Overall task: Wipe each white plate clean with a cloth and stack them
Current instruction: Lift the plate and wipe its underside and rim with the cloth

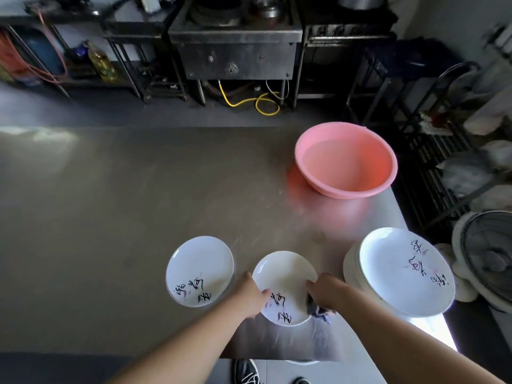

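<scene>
Left hand (250, 296) gripping the near-left rim of the middle white plate (285, 275), thumb over its edge. Right hand (328, 293) clutching a grey cloth (321, 311) against the plate's right rim. Single plate (199, 268) flat just left, tall stack (401, 273) at right. All on a dull steel table (138, 203); glossy round pink basin (346, 159) beyond. Steel stove (235, 48) against the far wall.

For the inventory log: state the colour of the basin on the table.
Pink: the basin is plain pink all over, without markings, seen best in the head view.
</scene>
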{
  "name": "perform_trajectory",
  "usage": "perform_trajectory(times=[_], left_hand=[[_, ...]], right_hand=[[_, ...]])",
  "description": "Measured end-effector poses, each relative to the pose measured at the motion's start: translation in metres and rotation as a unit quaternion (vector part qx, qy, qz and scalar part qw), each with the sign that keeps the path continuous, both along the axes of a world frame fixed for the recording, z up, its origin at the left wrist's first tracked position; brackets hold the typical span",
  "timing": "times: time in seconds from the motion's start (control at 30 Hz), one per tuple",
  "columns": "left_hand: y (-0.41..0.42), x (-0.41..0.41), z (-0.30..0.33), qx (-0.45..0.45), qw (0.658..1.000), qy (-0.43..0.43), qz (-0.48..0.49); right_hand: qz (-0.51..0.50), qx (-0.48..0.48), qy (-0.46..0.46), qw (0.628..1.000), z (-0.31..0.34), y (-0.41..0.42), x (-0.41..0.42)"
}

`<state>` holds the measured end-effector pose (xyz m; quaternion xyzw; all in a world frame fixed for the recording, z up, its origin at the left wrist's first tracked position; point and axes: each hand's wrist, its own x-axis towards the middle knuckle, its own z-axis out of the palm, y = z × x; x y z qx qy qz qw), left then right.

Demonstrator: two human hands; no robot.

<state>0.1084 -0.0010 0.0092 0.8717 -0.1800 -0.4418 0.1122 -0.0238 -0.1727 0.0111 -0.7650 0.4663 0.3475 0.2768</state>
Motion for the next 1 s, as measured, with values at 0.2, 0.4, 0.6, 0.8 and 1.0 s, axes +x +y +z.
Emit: perform_trajectory(times=[0.2, 0.4, 0.6, 0.8, 1.0], left_hand=[[-0.003, 0.008, 0.022, -0.027, 0.996, 0.057, 0.060], [-0.011, 0.017, 0.058, -0.315, 0.881, 0.149, 0.320], [-0.014, 0.051, 0.115, -0.484, 0.734, 0.317, 0.355], [-0.020, 0.069, 0.165, -0.553, 0.712, 0.325, 0.284], [-0.011, 0.077, 0.205, -0.604, 0.681, 0.318, 0.266]], right_hand=[[-0.084, -0.020, -0.093, 0.992, 0.019, 0.002, -0.002], [-0.277, -0.013, -0.448, 0.850, 0.074, 0.003, -0.015], [-0.069, -0.185, -0.516, 0.834, 0.130, -0.002, -0.013], [-0.001, -0.401, -0.401, 0.824, 0.179, -0.017, 0.009], [-0.032, -0.440, -0.512, 0.737, 0.230, -0.010, 0.032]])
